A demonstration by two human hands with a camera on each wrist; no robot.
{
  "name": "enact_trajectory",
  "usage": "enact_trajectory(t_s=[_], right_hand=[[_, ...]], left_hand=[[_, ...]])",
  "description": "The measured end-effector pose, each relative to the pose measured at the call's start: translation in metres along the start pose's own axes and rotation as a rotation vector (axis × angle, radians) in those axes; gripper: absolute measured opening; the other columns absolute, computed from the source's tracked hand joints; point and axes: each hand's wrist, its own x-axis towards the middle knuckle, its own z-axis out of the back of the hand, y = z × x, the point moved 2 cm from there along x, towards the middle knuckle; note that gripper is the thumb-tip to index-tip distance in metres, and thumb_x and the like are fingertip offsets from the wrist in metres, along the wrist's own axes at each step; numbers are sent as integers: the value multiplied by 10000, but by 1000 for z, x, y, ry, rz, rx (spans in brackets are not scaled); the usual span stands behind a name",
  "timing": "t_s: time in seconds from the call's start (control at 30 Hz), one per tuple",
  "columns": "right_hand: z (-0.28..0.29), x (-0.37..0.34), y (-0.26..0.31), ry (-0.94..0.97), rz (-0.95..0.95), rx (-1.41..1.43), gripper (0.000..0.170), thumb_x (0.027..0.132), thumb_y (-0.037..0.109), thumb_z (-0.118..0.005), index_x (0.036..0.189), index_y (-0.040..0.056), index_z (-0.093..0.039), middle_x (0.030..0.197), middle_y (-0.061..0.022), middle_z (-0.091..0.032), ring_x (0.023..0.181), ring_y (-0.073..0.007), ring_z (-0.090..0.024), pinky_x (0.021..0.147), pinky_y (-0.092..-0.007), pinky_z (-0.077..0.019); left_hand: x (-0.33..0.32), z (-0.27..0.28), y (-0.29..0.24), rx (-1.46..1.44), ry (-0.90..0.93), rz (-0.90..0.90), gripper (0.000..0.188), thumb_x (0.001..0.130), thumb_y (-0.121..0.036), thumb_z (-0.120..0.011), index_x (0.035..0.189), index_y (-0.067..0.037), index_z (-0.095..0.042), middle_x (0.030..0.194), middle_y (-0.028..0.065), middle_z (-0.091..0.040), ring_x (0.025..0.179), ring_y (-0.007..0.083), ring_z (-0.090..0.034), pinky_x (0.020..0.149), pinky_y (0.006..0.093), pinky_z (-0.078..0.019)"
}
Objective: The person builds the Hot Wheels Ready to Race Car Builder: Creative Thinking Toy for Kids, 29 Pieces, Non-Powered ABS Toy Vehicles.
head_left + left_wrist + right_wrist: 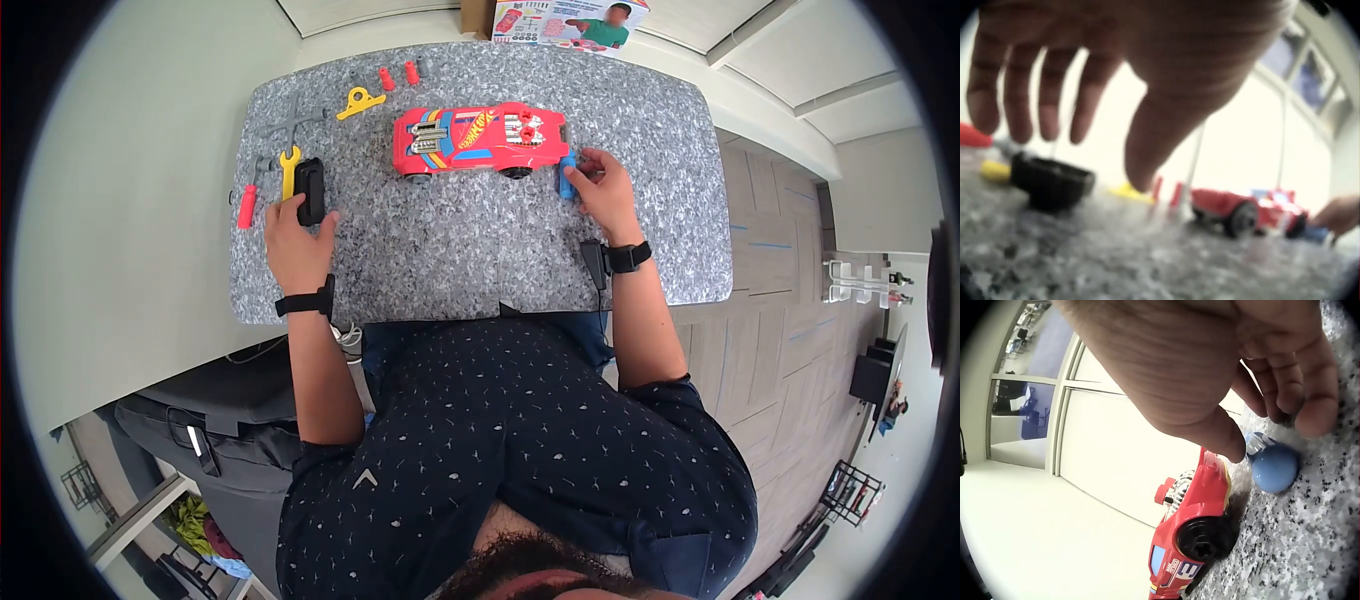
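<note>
A red toy car (480, 140) stands on the speckled table, its wheels toward the person. At its right end lies a blue piece (567, 176), with the right hand (606, 200) beside it, thumb close to the piece; the right wrist view shows the blue piece's rounded end (1275, 469) by the thumb, and whether they touch cannot be told. Over the near end of a black tray-like piece (310, 190) and a yellow wrench (289, 172) hovers the left hand (298, 245). Its fingers (1050, 94) hang spread, holding nothing, above the black piece (1050, 181).
Left of the wrench lies a red-handled tool (247, 205); behind it is a grey cross-shaped piece (294, 122). A yellow piece (360, 101) and two red pieces (412, 72) lie at the back. A printed box (560, 24) stands beyond the table's back edge.
</note>
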Motion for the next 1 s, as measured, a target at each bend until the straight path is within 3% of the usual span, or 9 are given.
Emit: enact_trajectory(t_s=[0.1,0.37,0.57,0.77,1.0], right_hand=[[4,-10,24,29,-103,130,611,978,193,-872,1481,-64,-639,1111,-94,-738,756,-107,-707,519,-258,-562],[5,-9,20,44,-99,174,579,993,167,-856,1482,-54,-640,1117,-83,-730,781,-104,-707,521,-256,-551],[5,-10,21,20,-109,161,559,1003,179,-849,1476,-43,-648,1108,-72,-724,777,-101,-686,522,-257,-542],[5,-10,21,11,-133,176,540,1015,202,-842,1464,-38,-662,1095,-69,-723,788,-103,-679,529,-262,-543],[7,-11,25,15,-145,189,535,1023,224,-839,1457,-40,-669,1091,-68,-728,789,-104,-677,528,-264,-538]], left_hand=[[0,0,2,42,26,62,594,839,-294,-952,1336,-58,-726,1324,158,-684,1200,411,-706,986,517,-590],[6,-13,13,15,9,60,636,865,-265,-932,1397,-32,-675,1329,210,-682,1202,454,-705,996,540,-588],[9,-21,22,-101,-25,47,681,876,-210,-896,1436,80,-639,1298,285,-730,1196,463,-721,1022,525,-581],[11,-8,20,-221,-81,154,688,858,-206,-875,1438,93,-660,1246,246,-778,1080,377,-756,970,469,-592],[15,-1,27,-327,-264,57,677,851,-156,-887,1456,59,-673,1304,198,-776,1046,304,-741,951,428,-593]])
